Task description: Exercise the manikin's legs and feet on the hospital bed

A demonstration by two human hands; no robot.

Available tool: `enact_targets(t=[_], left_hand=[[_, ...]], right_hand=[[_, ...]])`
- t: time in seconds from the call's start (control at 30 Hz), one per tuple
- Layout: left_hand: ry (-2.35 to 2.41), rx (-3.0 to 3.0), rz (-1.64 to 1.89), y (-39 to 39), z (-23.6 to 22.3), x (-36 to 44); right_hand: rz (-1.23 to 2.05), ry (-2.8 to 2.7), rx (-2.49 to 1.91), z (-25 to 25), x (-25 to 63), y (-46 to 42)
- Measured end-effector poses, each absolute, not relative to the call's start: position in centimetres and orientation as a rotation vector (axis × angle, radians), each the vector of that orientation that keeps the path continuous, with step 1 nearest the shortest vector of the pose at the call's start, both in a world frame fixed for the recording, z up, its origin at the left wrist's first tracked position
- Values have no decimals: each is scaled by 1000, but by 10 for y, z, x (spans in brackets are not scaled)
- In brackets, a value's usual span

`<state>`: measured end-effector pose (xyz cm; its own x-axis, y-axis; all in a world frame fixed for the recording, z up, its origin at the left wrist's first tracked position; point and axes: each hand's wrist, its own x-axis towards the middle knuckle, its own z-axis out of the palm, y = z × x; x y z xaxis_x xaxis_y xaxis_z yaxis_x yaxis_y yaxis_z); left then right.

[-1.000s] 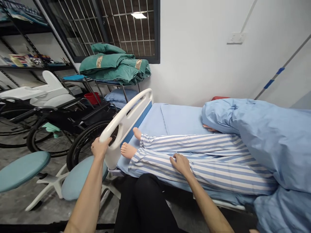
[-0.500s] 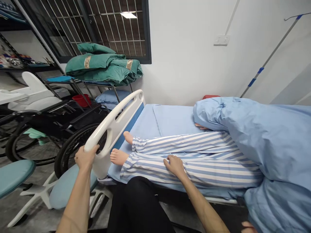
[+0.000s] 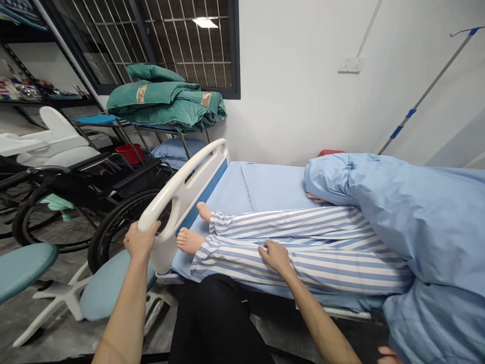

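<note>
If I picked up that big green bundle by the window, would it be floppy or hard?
The green bundle would probably be floppy, since its edges fold and sag. It may be light for its size, because it looks puffy. The small green piece on top might slide off, as it seems to lie loose.

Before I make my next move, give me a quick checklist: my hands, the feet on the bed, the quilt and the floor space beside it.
1. Left hand gripping the white plastic footboard: ok, fingers curled over its end.
2. Right hand resting on the blue-and-white striped trousers: ok, on the nearer leg.
3. Both bare feet on the light blue bed sheet, inside the footboard: ok.
4. Puffy light blue quilt off the floor: cannot tell, its lower end leaves the picture.
5. Floor by the near footboard corner free: not ok, a round teal stool stands there.
</note>
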<state>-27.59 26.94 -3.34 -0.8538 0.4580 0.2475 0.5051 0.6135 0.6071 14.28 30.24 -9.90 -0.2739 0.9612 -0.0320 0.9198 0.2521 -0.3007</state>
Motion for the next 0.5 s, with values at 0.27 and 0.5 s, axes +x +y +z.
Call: enact_targets(t=[0.27, 0.5], left_hand=[[-2665, -868, -1352, 265, -33, -270], [-2231, -881, -1345, 244, -32, -183]], right_hand=[[437, -2383, -1778, -97, 144, 303], [505, -2509, -1641, -88, 122, 326]])
